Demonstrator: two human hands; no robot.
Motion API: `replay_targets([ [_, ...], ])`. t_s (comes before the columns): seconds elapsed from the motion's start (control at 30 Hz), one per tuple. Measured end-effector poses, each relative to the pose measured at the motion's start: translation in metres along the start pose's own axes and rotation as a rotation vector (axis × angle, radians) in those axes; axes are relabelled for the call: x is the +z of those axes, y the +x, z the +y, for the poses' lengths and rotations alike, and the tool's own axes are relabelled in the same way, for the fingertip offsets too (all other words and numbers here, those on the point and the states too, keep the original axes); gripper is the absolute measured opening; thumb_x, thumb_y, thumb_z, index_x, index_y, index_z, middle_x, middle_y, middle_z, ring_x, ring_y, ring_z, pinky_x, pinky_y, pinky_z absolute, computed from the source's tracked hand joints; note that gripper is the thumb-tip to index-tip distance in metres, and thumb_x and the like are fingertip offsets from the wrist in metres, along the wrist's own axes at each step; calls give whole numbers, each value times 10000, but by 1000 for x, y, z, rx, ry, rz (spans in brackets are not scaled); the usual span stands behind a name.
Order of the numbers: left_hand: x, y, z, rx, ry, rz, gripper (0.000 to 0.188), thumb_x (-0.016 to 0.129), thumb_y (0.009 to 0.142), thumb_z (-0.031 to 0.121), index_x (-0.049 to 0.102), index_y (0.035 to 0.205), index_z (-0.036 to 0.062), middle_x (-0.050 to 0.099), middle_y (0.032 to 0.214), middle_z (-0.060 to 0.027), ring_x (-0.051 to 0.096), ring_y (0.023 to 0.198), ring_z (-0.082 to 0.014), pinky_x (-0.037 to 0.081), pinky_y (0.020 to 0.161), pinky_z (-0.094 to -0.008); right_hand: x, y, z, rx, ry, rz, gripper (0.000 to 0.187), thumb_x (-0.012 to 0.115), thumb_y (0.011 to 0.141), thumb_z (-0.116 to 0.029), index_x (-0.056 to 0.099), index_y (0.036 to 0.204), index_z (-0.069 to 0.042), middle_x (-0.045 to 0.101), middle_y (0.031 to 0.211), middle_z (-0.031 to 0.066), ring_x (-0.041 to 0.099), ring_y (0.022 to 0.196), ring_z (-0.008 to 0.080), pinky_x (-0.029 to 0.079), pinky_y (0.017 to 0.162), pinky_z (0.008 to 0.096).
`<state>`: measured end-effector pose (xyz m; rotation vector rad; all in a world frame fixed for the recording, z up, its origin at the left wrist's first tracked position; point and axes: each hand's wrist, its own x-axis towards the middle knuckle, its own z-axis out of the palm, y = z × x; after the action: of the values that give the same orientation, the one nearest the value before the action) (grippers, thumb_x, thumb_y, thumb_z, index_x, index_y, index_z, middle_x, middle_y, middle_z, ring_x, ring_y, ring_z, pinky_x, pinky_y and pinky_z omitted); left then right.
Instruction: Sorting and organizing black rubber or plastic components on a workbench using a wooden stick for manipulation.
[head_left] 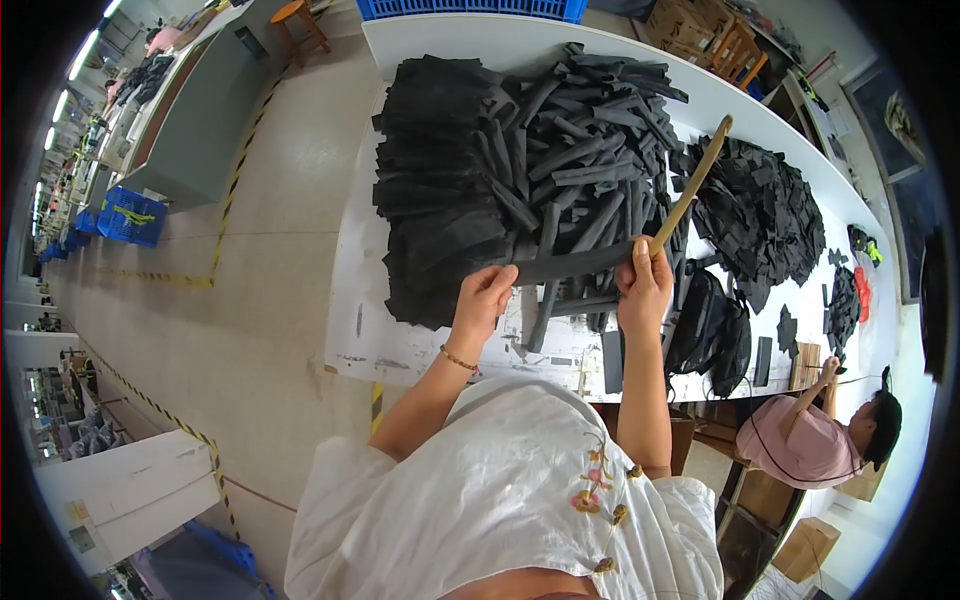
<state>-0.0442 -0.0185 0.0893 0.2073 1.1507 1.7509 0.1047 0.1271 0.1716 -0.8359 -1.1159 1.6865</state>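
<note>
A long, narrow black fabric strip [575,264] is stretched between my two hands above the worktable. My left hand [485,300] pinches its left end between thumb and fingers. My right hand [643,287] is closed on the other end, together with a tan wooden stick [693,187] that slants up and away to the right. Whether the stick's lower end goes inside the strip is hidden by the fingers. Beneath and beyond my hands lie a heap of loose black strips [590,150] and, to the left, neatly layered black strips [440,190].
The white table [355,335] also carries a pile of small black pieces [762,205] and a black bag-like bundle [712,330]. A co-worker in pink [800,440] sits at the right. Blue crates [135,217] stand on the left floor, near a grey bench [225,110].
</note>
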Motion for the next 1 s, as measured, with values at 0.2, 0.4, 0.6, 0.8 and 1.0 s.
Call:
replay_targets([
  [0.2, 3, 11, -13, -67, -210, 7, 255, 644, 892, 245, 563, 717, 79, 405, 503, 55, 272, 401, -34, 183, 388, -218, 0, -13, 37, 121, 46, -137, 271, 559, 927, -133, 516, 1181, -49, 598, 810, 39, 439, 500, 51, 286, 427, 178],
  [0.4, 1, -6, -20, -295, -82, -74, 219, 633, 896, 222, 562, 755, 69, 455, 570, 33, 319, 435, -37, 236, 412, -211, 4, -12, 37, 148, -2, -49, 231, 741, 784, -39, 519, 761, -100, 493, 630, -64, 400, 520, 16, 264, 458, 178],
  [0.6, 41, -6, 23, 310, 200, 81, 135, 643, 875, 156, 597, 893, 30, 568, 757, 12, 529, 700, -60, 411, 620, -200, 5, -24, 45, 106, -282, -171, 314, 793, 754, -113, 485, 696, -114, 408, 622, -110, 325, 557, 4, 253, 491, 192],
  [0.8, 45, 17, 19, -35, -222, -231, 69, 640, 874, 129, 614, 890, 67, 576, 820, 16, 515, 756, -78, 424, 703, -224, 4, -29, 48, 18, -364, -371, 208, 727, 825, -142, 568, 751, -30, 435, 641, -90, 337, 578, 24, 277, 504, 198],
  [1.0, 65, 5, -7, -14, -656, -79, 72, 616, 894, 139, 585, 940, 92, 552, 814, 20, 537, 827, -109, 437, 787, -273, -13, -36, 48, 149, -362, -422, 153, 664, 878, -142, 639, 934, -1, 463, 658, -74, 355, 583, 22, 293, 517, 193],
])
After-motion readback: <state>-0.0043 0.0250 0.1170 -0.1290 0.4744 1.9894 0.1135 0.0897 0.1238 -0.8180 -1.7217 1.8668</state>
